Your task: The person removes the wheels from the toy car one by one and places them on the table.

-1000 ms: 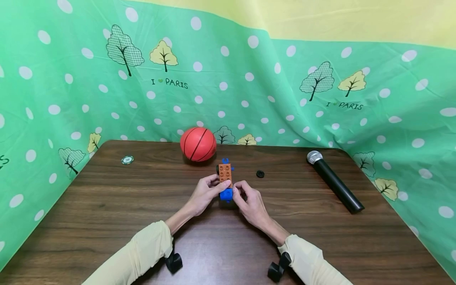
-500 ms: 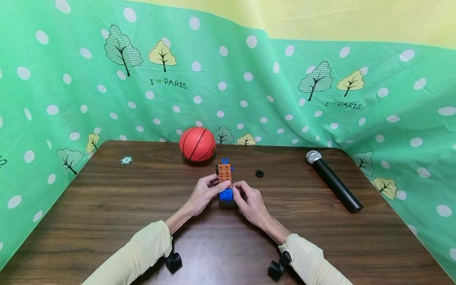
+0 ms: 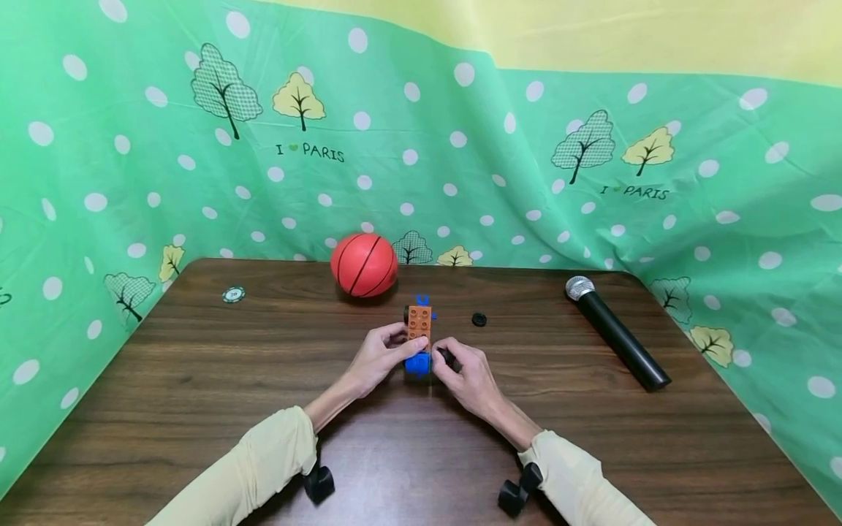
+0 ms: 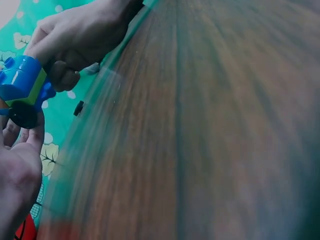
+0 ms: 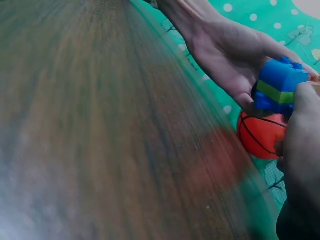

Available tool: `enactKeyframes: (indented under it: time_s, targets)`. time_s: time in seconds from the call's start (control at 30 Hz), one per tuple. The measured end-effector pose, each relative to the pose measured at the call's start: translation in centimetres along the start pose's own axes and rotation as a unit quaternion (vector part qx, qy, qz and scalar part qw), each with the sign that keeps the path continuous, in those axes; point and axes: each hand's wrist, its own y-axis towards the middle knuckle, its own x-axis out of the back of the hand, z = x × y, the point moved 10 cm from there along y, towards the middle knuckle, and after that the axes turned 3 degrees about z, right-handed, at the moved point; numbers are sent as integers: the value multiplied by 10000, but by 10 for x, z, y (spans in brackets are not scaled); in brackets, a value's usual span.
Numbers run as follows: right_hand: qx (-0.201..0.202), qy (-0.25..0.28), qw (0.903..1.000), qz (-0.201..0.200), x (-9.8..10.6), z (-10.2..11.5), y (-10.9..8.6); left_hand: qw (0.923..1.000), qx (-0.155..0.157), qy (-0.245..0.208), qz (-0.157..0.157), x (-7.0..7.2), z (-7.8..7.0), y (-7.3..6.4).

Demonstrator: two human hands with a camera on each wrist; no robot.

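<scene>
Free nearside tabletop [image 3: 421, 456], ball [image 3: 365, 265] behind, microphone [image 3: 618, 334] right

Bright head view, dim wrist views, glare on tabletop [image 3: 401, 453]

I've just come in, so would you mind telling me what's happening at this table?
A person is working on an orange-and-blue block toy. The left hand grips it, while the right hand is beside its blue end and seems to pinch a small dark piece, mostly hidden by the fingers. A black disc lies loose on the table, with a red ball, a microphone and a chip farther off.
</scene>
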Motion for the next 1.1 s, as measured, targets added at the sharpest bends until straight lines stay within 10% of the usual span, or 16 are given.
enactKeyframes:
  time_s: [0.53,1.1]
  targets:
    - [-1901,1084,9753,292,0,-33,-2,9992,103,-161,-340,11,4,3]
    - [-944,-121,9946,-413,47,-55,-6,9991,21,-189,-374,10,3,1]
